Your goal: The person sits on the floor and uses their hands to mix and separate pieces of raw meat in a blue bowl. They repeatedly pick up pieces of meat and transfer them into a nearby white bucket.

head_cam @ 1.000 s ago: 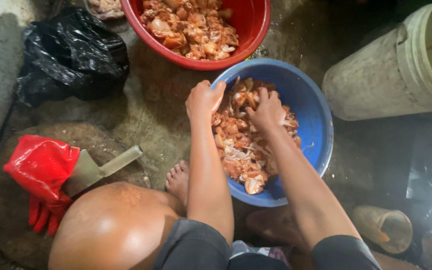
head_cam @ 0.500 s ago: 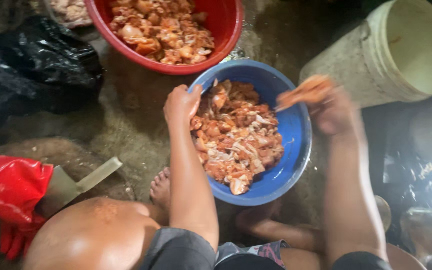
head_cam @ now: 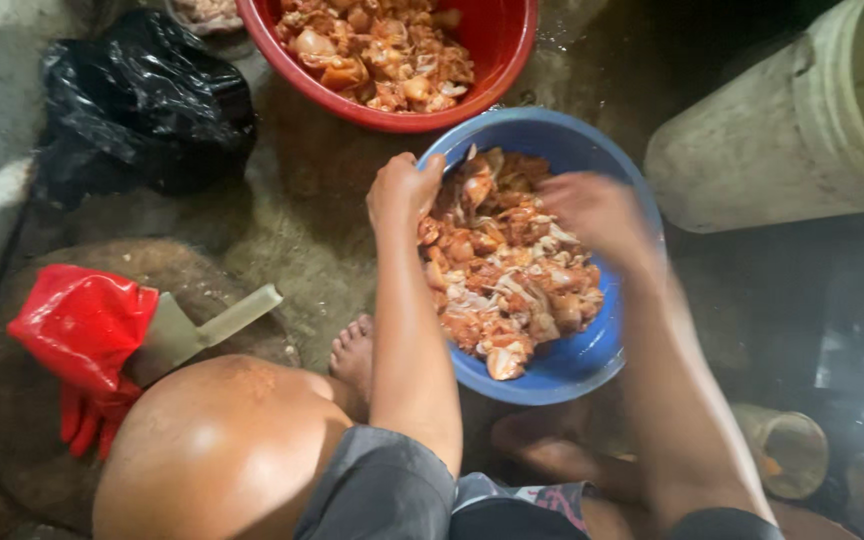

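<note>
- My left hand curls over the near-left rim of the blue bowl, fingers bent, gripping the edge.
- My right hand hovers blurred over the meat; whether it is open or closed, I cannot tell.
- The meat fills the blue bowl, chopped, orange-pink pieces.
- The red bowl sits just beyond, touching the blue one, also full of meat.
- My knee and bare foot are just left of the bowl.
- Further left: a red glove by a cleaver, a black bag above.
- To the right, a pale bucket.

A crumpled black plastic bag lies on the ground, upper left; no labels, signs, screens.
</note>
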